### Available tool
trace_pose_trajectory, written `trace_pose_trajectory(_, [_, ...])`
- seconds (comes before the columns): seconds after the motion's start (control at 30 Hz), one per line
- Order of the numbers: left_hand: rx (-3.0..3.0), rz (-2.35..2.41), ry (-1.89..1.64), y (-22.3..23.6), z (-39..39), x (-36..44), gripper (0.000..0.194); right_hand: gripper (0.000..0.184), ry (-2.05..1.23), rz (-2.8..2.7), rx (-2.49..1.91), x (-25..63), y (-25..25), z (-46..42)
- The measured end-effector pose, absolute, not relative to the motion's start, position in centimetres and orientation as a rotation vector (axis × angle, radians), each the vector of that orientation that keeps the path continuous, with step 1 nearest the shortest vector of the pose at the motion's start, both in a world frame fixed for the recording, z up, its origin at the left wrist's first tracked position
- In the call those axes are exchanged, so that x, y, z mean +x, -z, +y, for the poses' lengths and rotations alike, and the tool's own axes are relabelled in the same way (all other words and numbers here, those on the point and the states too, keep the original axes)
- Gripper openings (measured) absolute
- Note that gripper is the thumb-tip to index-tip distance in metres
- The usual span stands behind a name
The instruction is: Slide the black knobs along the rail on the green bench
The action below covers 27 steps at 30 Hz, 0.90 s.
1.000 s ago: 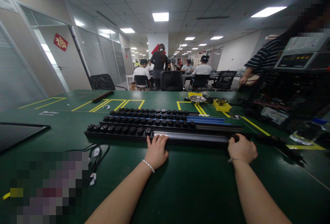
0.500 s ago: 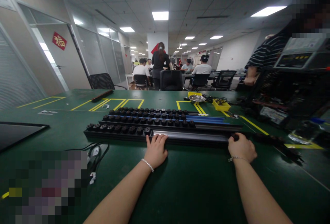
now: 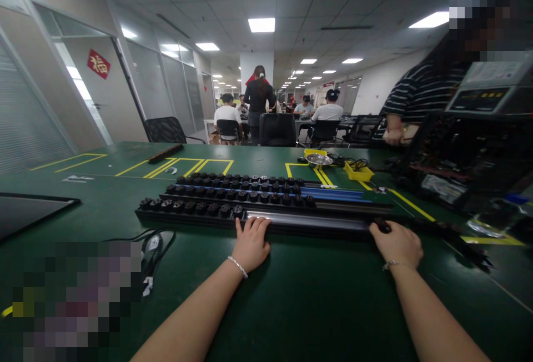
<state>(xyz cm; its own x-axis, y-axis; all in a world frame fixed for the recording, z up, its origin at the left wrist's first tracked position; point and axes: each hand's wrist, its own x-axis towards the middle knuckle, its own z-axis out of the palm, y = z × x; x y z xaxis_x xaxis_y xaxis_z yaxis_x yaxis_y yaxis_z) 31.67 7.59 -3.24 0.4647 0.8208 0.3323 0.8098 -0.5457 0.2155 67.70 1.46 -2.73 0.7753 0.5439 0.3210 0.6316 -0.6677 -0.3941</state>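
A long black rail (image 3: 308, 221) lies across the table in front of me, with a row of small black socket-like pieces (image 3: 213, 209) in its left half. My left hand (image 3: 252, 242) rests on the rail's near edge beside the last of these pieces, palm down and fingers spread. At the rail's right end, my right hand (image 3: 397, 244) pinches a small dark rounded piece (image 3: 382, 225) between thumb and fingers; the fingers hide part of it. Behind the front rail lie several similar rails with rows of black pieces, including a blue rail (image 3: 333, 193).
A metal bowl (image 3: 319, 160) and a yellow bin (image 3: 358, 172) stand farther back. Opened equipment (image 3: 449, 156) is at right, with a person in a striped sleeve (image 3: 410, 87) behind it. A black tray (image 3: 37, 212) and cables (image 3: 160, 254) are left.
My right hand has shifted slightly right and down, and more of the dark piece shows in its pinch. My left hand stays put. The striped-sleeved person's arm has moved left.
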Motion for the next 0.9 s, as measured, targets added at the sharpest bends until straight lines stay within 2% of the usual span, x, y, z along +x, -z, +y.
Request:
trace_pose_trajectory(0.23, [2.660,1.533,-0.565,3.1,7.6,31.7,0.055,0.044,0.324,-0.963,-2.421,67.5,2.8,1.4])
trace_pose_trajectory(0.6, [2.646,1.495,-0.612,3.2,7.7,31.7,0.055,0.054,0.242,-0.864,-2.455,68.4,2.9,1.3])
trace_pose_trajectory(0.9, [2.655,1.474,-0.635,3.3,7.7,31.6,0.055,0.054,0.211,-0.788,-2.412,68.4,2.6,1.1])
